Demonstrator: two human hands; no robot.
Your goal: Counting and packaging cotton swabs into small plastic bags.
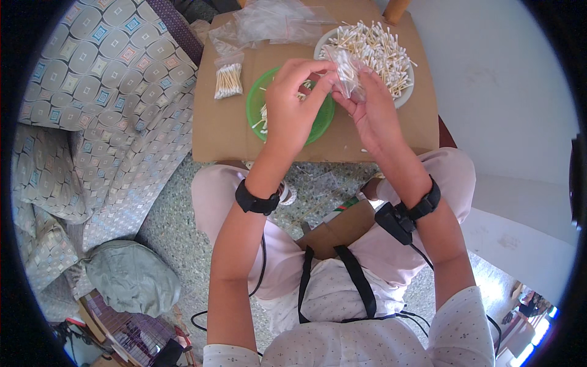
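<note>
The likeliest trouble is a spill: the small clear bag of cotton swabs sits at the fingertips of both hands, above the gap between the green basket and the white bowl, and a slack pinch or an unclosed mouth (I cannot tell whether it is sealed) could tip swabs out. The left hand pinches the bag's left side, thumb and finger nearly together; the right hand holds its right side with curled fingers. The bowl is heaped past its rim, so a knock from the right hand could send swabs onto the desk. Counted: two hands, one held bag, one filled bag lying left of the basket, one basket, one bowl; the loose swabs and the overlapping empty bags at the far side defy counting.
</note>
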